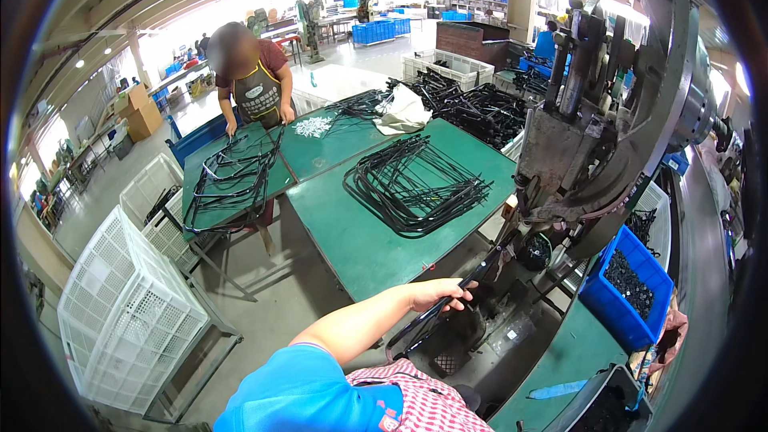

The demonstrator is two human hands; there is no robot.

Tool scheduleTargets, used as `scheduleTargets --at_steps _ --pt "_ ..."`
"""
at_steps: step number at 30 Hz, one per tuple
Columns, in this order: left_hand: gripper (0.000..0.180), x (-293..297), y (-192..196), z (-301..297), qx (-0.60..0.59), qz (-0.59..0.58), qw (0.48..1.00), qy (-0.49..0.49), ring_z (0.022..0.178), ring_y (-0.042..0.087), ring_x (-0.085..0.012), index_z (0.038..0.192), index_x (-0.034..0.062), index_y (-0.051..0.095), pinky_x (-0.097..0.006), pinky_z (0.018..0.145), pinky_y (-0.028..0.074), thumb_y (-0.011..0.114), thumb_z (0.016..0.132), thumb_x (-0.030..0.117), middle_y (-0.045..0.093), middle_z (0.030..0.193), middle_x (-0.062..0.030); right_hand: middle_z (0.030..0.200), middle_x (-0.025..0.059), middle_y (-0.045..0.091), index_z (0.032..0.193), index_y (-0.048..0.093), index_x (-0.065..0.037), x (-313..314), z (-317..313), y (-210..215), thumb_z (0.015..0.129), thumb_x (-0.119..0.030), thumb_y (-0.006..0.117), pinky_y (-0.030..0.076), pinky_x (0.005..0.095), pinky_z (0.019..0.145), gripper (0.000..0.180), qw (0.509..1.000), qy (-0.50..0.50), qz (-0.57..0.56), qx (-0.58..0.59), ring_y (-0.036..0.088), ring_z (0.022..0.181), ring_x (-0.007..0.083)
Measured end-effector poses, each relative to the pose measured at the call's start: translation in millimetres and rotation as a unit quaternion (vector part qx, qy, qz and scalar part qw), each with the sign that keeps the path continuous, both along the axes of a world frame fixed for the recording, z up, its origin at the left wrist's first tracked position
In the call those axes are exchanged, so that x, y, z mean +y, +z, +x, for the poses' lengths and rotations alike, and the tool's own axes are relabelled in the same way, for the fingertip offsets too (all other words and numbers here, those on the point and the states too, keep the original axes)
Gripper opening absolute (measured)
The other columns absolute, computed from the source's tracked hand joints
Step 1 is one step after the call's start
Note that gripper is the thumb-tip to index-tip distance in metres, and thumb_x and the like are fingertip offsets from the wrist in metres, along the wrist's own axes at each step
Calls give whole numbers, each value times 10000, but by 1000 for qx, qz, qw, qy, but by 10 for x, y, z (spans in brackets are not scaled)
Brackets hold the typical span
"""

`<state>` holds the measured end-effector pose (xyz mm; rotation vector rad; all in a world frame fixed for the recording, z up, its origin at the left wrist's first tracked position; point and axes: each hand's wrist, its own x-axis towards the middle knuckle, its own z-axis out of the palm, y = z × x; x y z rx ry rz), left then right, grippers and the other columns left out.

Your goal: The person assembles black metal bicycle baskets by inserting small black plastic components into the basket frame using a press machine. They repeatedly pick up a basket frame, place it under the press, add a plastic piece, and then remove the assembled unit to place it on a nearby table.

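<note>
Gripping a black bent tube frame [422, 320], the person's left hand [440, 294] sits at the lower centre of my view, fingers wrapped around the bar. The tube slants from below the hand up toward the right, where its far end meets the foot of a large grey machine [588, 160]; it looks like a press, but shadow there keeps me from telling whether they touch. The right hand is out of my view, so I cannot tell its grip.

Just above the left hand I see a green table [344, 252], with a stack of black bent frames [412, 184] lying at the centre of the picture. In the upper left, a co-worker [256, 72] in a dark apron has both hands at more black frames [232, 180] on a second green table. Between the two I make out a pile of small pale parts [313, 126] and a cream cloth [402, 110]. White plastic crates [128, 324] fill the lower left; a blue bin [614, 320] of small black parts stands at lower right.
</note>
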<state>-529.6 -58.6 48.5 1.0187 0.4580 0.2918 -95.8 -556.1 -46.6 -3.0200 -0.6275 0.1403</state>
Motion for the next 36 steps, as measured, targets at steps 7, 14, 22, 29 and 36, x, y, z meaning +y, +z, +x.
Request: scheduleTargets --at_steps 7,14,22,29,36 --pt "659 -33 70 -3 21 24 999 10 944 589 -70 1440 67 291 -204 732 460 545 865 267 515 1211 -6 904 204 683 887 682 7 -117 50 -77 792 -136 644 505 392 745 176 989 67 -16 132 650 841 351" --pt "681 -68 14 54 18 27 999 14 950 579 -74 1441 58 287 -209 744 461 560 860 288 525 1205 -3 904 205 684 900 681 14 -489 166 -266 792 -142 662 503 383 740 191 951 120 -29 284 650 831 345" --pt "726 -85 16 12 -2 15 1000 12 1004 567 -109 1447 44 276 -213 757 468 596 862 331 547 1196 -5 853 212 667 892 648 37 -340 -441 655 854 -249 669 500 395 713 289 990 -5 139 -24 633 773 338" --pt "699 -81 143 -12 31 34 999 10 949 549 -99 1451 29 268 -213 751 438 537 841 241 521 1180 -22 1036 177 628 1143 568 61 396 -396 1216 916 -236 577 513 320 672 374 900 -120 419 8 599 790 242" --pt "704 93 37 -21 25 25 999 -28 948 544 -93 1437 22 294 -218 776 431 573 816 199 514 1180 -26 1045 121 589 1170 524 20 2215 -1240 1176 902 -127 568 504 298 620 309 730 18 606 315 576 714 186"
